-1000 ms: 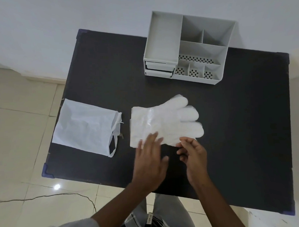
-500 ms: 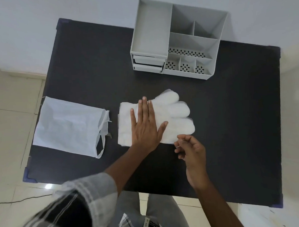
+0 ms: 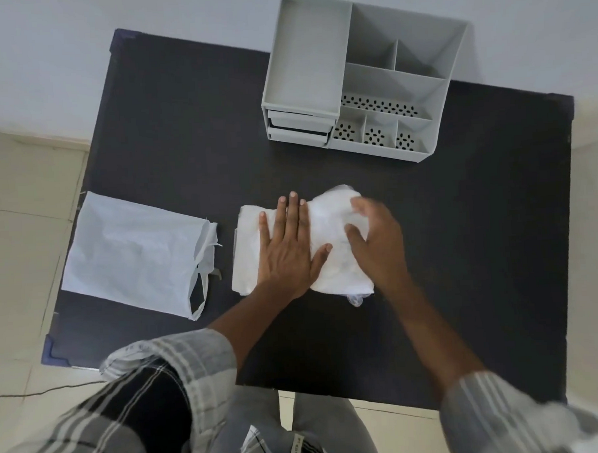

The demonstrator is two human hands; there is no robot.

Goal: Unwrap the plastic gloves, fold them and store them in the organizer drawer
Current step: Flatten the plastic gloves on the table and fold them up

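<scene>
The stack of translucent white plastic gloves (image 3: 328, 225) lies in the middle of the black table (image 3: 463, 253). My left hand (image 3: 290, 247) presses flat on the cuff half, fingers spread. My right hand (image 3: 377, 236), blurred, lies over the finger end, which is folded back toward the middle; whether it grips the plastic I cannot tell. A small bit of plastic sticks out at the stack's near right corner. The grey organizer (image 3: 360, 83) stands at the table's far side, its two small drawers (image 3: 298, 125) on the left front, both pushed in.
An empty white wrapper bag (image 3: 134, 254) lies flat on the table's left side, its torn opening toward the gloves. The organizer's top compartments hold nothing. Tiled floor shows beyond the left and near table edges; a cable runs along the floor at left.
My right hand moved from beside the gloves onto their finger end, which now lies folded over. My left hand stays pressed on the cuff half. The camera has shifted closer.
</scene>
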